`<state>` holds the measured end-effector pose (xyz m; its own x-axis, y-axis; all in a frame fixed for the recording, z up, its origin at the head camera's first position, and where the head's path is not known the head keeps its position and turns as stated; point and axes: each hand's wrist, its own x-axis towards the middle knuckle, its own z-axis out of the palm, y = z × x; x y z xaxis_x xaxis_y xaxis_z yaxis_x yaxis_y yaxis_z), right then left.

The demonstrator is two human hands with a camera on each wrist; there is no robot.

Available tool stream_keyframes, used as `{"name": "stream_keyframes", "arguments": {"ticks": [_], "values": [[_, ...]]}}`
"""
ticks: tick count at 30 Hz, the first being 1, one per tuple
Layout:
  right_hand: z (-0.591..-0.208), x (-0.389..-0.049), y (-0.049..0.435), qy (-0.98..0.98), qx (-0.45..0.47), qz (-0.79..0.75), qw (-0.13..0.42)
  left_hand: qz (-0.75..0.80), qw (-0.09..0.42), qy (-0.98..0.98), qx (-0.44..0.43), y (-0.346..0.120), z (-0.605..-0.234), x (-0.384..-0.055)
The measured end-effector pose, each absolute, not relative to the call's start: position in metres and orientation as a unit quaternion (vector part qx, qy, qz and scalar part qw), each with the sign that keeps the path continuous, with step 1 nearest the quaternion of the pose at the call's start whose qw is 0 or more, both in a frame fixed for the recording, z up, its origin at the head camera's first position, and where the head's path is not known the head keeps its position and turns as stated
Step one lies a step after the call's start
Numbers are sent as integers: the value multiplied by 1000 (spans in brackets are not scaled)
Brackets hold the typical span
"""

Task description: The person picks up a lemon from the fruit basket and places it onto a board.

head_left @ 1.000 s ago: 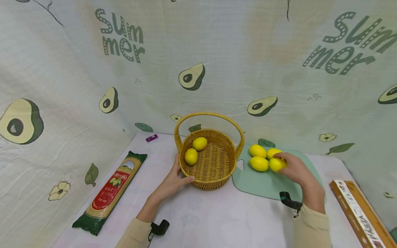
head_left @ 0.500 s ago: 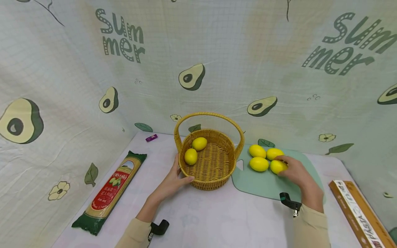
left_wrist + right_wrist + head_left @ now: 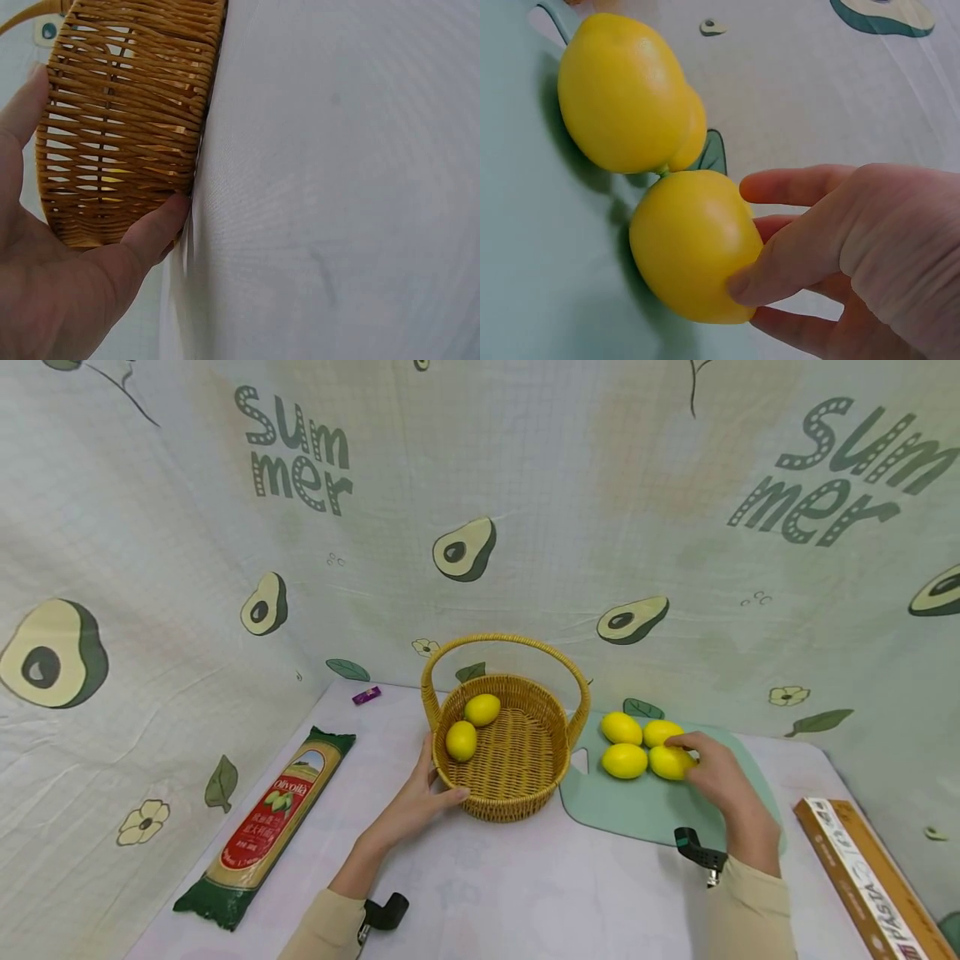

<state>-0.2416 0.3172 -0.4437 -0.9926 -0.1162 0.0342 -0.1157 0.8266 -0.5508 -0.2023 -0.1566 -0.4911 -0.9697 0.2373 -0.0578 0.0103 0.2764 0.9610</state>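
My left hand (image 3: 416, 797) holds the side of a round wicker basket (image 3: 512, 810) with a tall arched handle, thumb at the front and fingers round the left side. In the left wrist view, the thumb and a finger span the woven wall (image 3: 127, 112). Two yellow lemons (image 3: 482, 710) lie inside at the left. With thumb and fingers, my right hand (image 3: 716, 777) grips the nearest right lemon (image 3: 686, 247) of a close group on a pale green cutting board (image 3: 637, 814). Beside it are the front left lemon (image 3: 624, 761), back left lemon (image 3: 622, 728) and back right lemon (image 3: 662, 732).
At the left lies a pasta packet (image 3: 270, 818) with green ends and a red label. A small purple wrapped item (image 3: 367, 696) sits at the back left. An orange-brown pasta box (image 3: 862, 877) lies at the right. A printed cloth (image 3: 540, 568) hangs behind the table.
The gripped lemon has shifted slightly on the board, first to the right, then back left toward its neighbours, with my right hand. My left hand stays on the basket.
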Motion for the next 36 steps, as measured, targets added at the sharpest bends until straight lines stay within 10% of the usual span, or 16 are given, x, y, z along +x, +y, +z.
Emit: {"name": "stream_keyframes", "arguments": {"ticks": [36], "values": [[-373, -210, 227, 942, -164, -291, 6, 595, 96, 794, 78, -157, -491, -202]]}}
